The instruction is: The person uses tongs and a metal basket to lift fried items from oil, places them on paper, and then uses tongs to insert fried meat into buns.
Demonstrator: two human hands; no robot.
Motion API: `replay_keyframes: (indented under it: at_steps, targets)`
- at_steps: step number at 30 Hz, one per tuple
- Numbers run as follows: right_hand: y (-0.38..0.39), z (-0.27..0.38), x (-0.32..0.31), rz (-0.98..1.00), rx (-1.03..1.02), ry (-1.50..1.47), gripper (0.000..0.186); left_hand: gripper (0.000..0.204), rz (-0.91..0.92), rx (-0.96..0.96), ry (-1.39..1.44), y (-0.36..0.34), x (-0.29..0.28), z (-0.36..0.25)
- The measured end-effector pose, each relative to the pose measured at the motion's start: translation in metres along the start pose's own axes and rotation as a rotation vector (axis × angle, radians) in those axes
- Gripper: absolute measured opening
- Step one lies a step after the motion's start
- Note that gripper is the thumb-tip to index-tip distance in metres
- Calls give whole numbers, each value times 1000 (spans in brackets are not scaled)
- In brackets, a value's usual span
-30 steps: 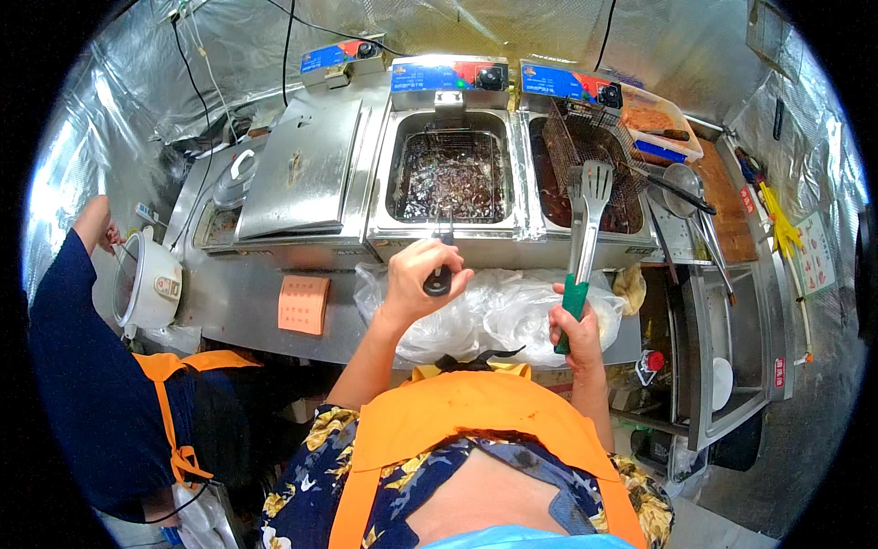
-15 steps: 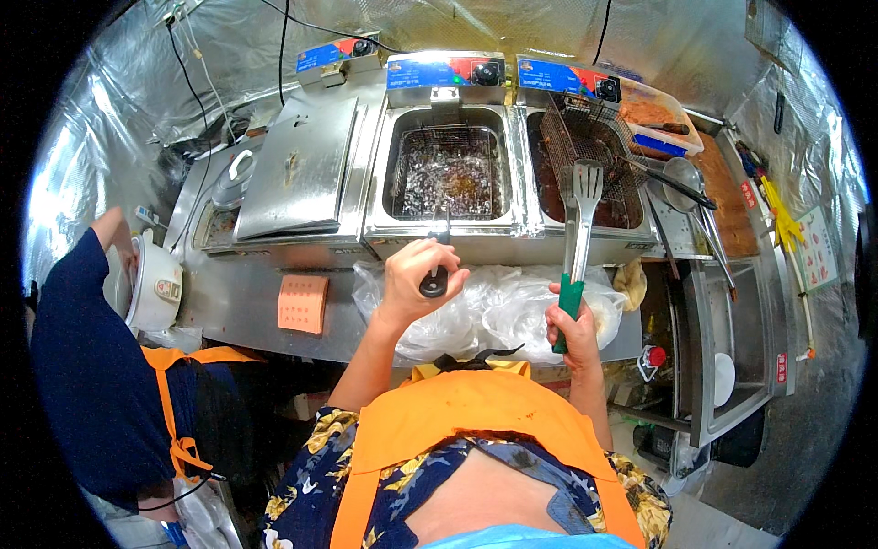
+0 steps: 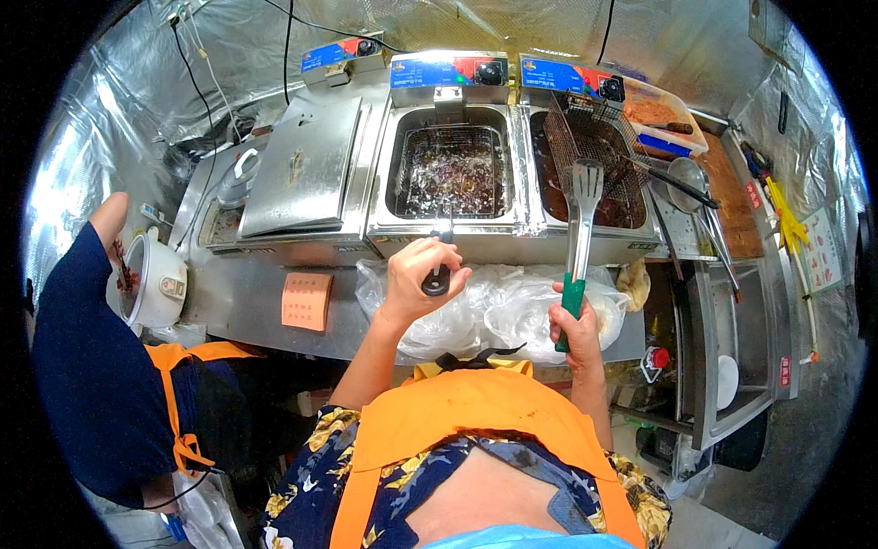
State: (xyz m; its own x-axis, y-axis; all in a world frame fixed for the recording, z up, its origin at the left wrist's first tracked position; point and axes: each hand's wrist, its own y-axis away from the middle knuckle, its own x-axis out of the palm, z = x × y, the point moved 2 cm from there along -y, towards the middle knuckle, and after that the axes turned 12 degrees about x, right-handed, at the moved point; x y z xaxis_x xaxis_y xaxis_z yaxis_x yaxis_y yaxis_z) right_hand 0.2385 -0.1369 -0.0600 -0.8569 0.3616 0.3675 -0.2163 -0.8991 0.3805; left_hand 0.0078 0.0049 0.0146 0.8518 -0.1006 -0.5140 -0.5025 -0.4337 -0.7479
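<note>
Basket down in bubbling oil – both your hands occupied

Your left hand (image 3: 422,276) grasps the black handle (image 3: 437,280) of the mesh basket (image 3: 453,137), which sits in the oil of the middle fryer (image 3: 494,242). Your right hand (image 3: 576,331) grips the green handle of the metal tongs (image 3: 583,233); their slotted end stands in front of the second basket (image 3: 590,137), and contact between the two cannot be confirmed.

Change over the last half second is slight: the bubble pattern has shifted, while both your grips stay the same. In practice, the basket remains under your control in the oil. What lies beneath the bubbles cannot be made out.

To your left, a co-worker's hand (image 3: 116,256) is at the white pot (image 3: 160,284) – dark reddish pieces now show beside it. Clear plastic bags (image 3: 512,311) lie on the surface (image 3: 233,311) before you.
</note>
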Motion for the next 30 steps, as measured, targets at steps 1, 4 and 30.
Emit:
replay_keyframes:
  at_steps: [1, 4, 30]
  targets:
    - [0, 0, 0, 5, -5, -9, 42, 21, -12, 26, -6, -1, 0, 0]
    - [0, 0, -1, 16, -15, -2, 44, 22, -21, 51, -12, -3, -1, -2]
    - [1, 7, -37, 63, -38, 114, 45, 18, -31, -108, -11, 3, 1, -1]
